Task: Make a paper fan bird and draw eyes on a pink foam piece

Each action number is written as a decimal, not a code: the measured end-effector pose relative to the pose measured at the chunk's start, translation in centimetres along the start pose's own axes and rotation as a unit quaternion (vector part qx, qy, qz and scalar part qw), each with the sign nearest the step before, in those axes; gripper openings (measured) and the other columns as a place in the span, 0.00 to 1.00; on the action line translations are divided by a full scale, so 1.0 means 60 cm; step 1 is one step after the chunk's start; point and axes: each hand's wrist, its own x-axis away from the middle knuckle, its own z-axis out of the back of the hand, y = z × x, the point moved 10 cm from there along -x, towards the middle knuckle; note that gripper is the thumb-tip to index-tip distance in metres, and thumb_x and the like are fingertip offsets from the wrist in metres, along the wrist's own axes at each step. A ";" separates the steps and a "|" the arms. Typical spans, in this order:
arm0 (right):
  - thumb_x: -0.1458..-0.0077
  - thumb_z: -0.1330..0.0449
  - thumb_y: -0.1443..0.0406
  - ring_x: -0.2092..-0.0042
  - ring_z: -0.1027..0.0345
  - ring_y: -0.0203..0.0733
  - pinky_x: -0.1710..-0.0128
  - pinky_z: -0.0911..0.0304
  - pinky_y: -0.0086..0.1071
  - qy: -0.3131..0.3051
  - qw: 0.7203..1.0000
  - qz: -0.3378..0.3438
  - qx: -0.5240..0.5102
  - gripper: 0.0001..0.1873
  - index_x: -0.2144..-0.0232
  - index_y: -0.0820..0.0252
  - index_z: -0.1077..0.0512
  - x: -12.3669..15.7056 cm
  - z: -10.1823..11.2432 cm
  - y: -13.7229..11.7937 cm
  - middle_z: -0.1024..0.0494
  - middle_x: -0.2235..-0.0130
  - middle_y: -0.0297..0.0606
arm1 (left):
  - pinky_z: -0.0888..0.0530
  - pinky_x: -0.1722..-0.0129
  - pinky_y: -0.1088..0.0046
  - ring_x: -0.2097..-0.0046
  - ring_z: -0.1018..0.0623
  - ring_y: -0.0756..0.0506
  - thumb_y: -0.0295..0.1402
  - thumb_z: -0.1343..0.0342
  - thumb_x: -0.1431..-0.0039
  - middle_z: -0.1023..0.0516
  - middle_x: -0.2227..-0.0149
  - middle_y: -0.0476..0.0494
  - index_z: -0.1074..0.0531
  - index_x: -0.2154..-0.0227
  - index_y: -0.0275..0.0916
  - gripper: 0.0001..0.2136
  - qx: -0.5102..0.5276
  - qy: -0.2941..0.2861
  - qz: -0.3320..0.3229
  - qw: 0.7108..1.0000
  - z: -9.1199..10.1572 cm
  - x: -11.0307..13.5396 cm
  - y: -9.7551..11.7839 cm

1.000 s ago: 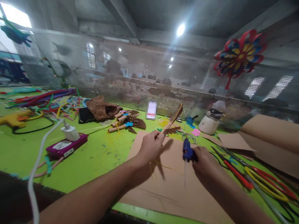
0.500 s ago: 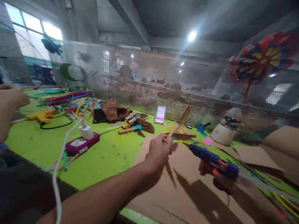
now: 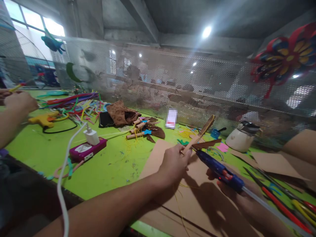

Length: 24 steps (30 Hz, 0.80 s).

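Between the fingers of my left hand [image 3: 174, 160] is a light brown paper tube [image 3: 191, 144] with dark brown pleated paper pieces [image 3: 206, 127] fanning from its far end. Yellow string trails below that hand. My right hand [image 3: 232, 187] is wrapped round a blue hot glue gun [image 3: 218, 168], a clear glue stick running out of its back. The gun's nozzle is at the tube, close to my left fingertips; whether it touches is hard to tell. Under both hands lies a brown cardboard sheet [image 3: 158, 168].
Several similar paper tubes [image 3: 135, 135] lie beside a brown cloth bag [image 3: 120, 113]. A purple power strip [image 3: 87, 149] with a white charger and cable, a yellow glue gun [image 3: 44, 120] and a white jug [image 3: 242, 138] stand around. Pliers [image 3: 276, 200] lie right. Another person's hand [image 3: 21, 102] is at left.
The glue gun has moved left and up to the paper tube, closing the gap. My left hand with the tube has shifted slightly right. The other person's hand now shows a yellow-and-red item.
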 end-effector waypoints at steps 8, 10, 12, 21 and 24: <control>0.45 0.44 0.52 0.71 0.28 0.40 0.71 0.32 0.29 -0.031 0.999 0.014 0.032 0.15 0.68 0.56 0.25 -0.003 -0.003 0.005 0.22 0.70 0.36 | 0.36 0.83 0.75 0.79 0.30 0.50 0.44 0.49 0.39 0.31 0.78 0.47 0.31 0.71 0.38 0.14 -0.023 0.004 -0.029 0.999 0.001 -0.001 0.000; 0.44 0.45 0.53 0.72 0.29 0.40 0.73 0.32 0.28 -0.054 0.996 0.020 0.063 0.15 0.68 0.56 0.26 -0.002 -0.007 0.009 0.22 0.70 0.36 | 0.37 0.83 0.75 0.78 0.30 0.49 0.43 0.49 0.40 0.30 0.78 0.47 0.30 0.72 0.38 0.14 -0.033 0.014 -0.038 0.999 0.004 -0.002 -0.001; 0.44 0.46 0.53 0.73 0.29 0.40 0.73 0.32 0.29 -0.060 0.995 0.021 0.081 0.15 0.67 0.56 0.26 0.000 -0.007 0.015 0.22 0.71 0.36 | 0.38 0.83 0.75 0.78 0.31 0.49 0.43 0.49 0.40 0.30 0.79 0.47 0.30 0.73 0.38 0.14 -0.051 0.017 -0.049 0.997 0.006 -0.003 0.001; 0.44 0.44 0.51 0.63 0.24 0.46 0.64 0.28 0.32 -0.028 0.996 0.004 0.089 0.18 0.64 0.57 0.23 0.009 0.005 0.053 0.19 0.63 0.42 | 0.38 0.82 0.73 0.78 0.30 0.47 0.41 0.50 0.40 0.30 0.80 0.46 0.29 0.74 0.39 0.13 -0.101 0.019 -0.056 0.993 0.010 -0.003 0.012; 0.44 0.44 0.51 0.62 0.24 0.47 0.64 0.28 0.32 -0.032 0.995 -0.001 0.097 0.19 0.63 0.58 0.23 0.012 0.004 0.064 0.19 0.61 0.43 | 0.38 0.81 0.73 0.78 0.30 0.47 0.40 0.50 0.40 0.30 0.80 0.46 0.30 0.75 0.39 0.12 -0.109 0.027 -0.056 0.992 0.012 -0.003 0.013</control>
